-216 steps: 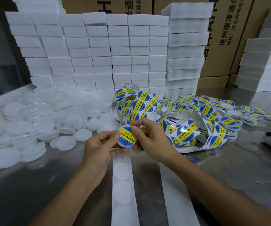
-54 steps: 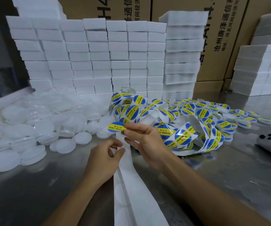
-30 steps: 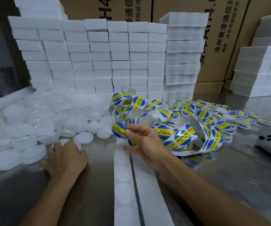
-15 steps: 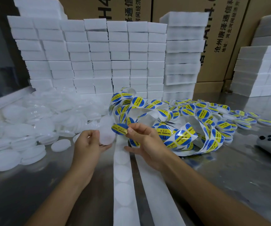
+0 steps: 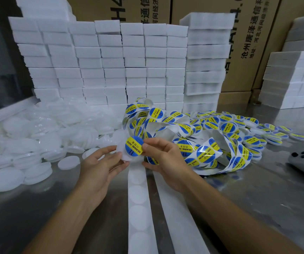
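White blocks (image 5: pixel 111 61) stand behind our worktop (image 5: pixel 239 208). Our left hand (image 5: pixel 100 167) grips a lid (image 5: pixel 121 150). Our right hand (image 5: pixel 166 162) pinches the sticker (image 5: pixel 133 147) onto it, between our fingers. We should center it, then rub it flat.

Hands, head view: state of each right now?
Left hand: holds the white lid by its edge.
Right hand: pinches the blue-and-yellow sticker, which lies over the lid.
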{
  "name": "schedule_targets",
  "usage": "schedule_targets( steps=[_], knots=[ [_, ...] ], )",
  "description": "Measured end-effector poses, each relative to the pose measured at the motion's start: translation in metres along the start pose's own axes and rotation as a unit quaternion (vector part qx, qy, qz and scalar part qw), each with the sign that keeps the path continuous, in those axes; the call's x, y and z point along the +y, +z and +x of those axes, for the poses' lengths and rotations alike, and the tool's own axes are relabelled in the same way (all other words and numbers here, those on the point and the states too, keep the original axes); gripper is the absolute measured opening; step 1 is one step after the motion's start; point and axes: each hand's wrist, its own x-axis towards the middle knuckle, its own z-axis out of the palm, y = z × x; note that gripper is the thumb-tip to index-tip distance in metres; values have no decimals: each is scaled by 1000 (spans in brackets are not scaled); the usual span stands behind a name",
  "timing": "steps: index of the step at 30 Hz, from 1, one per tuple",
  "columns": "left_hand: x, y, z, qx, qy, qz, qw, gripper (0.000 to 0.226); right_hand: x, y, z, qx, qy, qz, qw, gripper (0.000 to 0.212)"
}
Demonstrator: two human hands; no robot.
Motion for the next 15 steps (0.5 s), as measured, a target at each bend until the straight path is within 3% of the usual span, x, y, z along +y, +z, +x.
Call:
schedule_targets(
  steps=[6, 11, 15],
  knots=[
    [0, 1, -1, -35, 11, 5, 999, 20, 1, 2, -1, 10, -11, -45, 999, 9],
    [2, 1, -2, -45, 15, 12, 999, 42, 2, 4, -2, 15, -19, -56, 998, 8],
    [1, 2, -3, -46, 16, 22, 999, 35, 1, 5, -2, 17, -18, -59, 998, 8]
  ],
)
